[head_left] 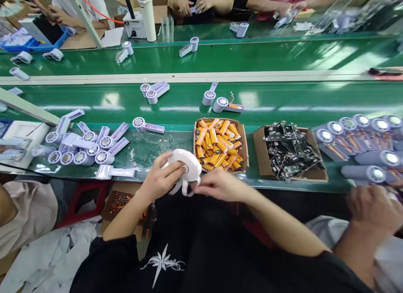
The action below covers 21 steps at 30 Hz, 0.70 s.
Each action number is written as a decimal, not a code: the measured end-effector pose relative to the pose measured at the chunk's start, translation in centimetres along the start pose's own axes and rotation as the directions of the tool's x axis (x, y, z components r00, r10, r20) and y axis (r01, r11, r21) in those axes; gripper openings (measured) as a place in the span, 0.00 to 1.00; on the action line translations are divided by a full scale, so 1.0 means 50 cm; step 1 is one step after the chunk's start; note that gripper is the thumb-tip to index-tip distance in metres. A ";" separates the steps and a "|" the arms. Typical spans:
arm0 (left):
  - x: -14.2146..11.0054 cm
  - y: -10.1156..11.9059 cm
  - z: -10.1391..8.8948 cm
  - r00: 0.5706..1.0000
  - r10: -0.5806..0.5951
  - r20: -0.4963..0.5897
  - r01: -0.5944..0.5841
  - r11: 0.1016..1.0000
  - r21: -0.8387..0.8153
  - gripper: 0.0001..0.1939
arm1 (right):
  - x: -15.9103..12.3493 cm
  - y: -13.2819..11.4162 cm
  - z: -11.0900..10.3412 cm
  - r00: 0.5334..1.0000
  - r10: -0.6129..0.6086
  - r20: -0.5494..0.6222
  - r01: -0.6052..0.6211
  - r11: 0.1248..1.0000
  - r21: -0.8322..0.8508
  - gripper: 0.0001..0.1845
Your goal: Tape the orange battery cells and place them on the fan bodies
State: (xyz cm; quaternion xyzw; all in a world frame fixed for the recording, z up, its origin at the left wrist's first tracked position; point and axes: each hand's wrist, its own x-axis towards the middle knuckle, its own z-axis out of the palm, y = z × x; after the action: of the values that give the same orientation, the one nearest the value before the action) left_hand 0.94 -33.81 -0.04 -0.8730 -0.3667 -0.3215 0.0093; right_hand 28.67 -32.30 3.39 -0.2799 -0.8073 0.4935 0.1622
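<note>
My left hand (pixel 165 178) is closed around a roll of white tape (pixel 189 162), its fingers reaching into the core. A loose strip of tape (pixel 185 188) hangs from the underside of the roll. My right hand (pixel 222 184) pinches at the end of that strip, just right of the roll. Right behind my hands stands an open cardboard box (pixel 245 146) full of orange battery cells (pixel 220 142). Beside it is a second cardboard box (pixel 260 152) heaped with dark circuit boards (pixel 289 146).
Lilac fan housings (pixel 105 142) cluster at the left, and a single housing (pixel 153 127) lies nearer the middle. More housings with wires (pixel 349 125) crowd the right, by a co-worker's hand (pixel 373 209). A green conveyor belt (pixel 185 110) crosses behind, and co-workers sit opposite.
</note>
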 end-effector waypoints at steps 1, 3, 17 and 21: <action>0.009 -0.004 -0.002 1.000 0.013 -0.016 -0.013 1.000 -0.008 0.18 | -0.001 -0.001 0.037 0.998 -0.049 0.049 0.048 0.998 0.033 0.27; 0.024 -0.013 -0.007 0.997 0.014 -0.072 -0.016 1.000 -0.023 0.16 | 0.001 0.011 0.080 0.991 -0.087 0.098 0.088 0.996 -0.013 0.30; 0.006 -0.016 0.031 0.995 -0.096 0.018 0.096 0.995 -0.004 0.20 | 0.141 0.118 -0.164 0.985 -0.027 -0.171 -0.120 0.605 -0.787 0.15; 0.000 -0.019 0.026 0.994 -0.106 0.036 0.106 0.994 0.024 0.21 | 0.138 0.126 -0.161 0.891 -0.028 -0.454 -0.098 0.963 -0.252 0.15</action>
State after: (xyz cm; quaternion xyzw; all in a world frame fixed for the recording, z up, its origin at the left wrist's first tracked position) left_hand 1.04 -32.79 -1.29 -0.8580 -0.4162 -0.3011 -0.0049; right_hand 29.36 -20.16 1.41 -0.4212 -0.8012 0.3035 0.2975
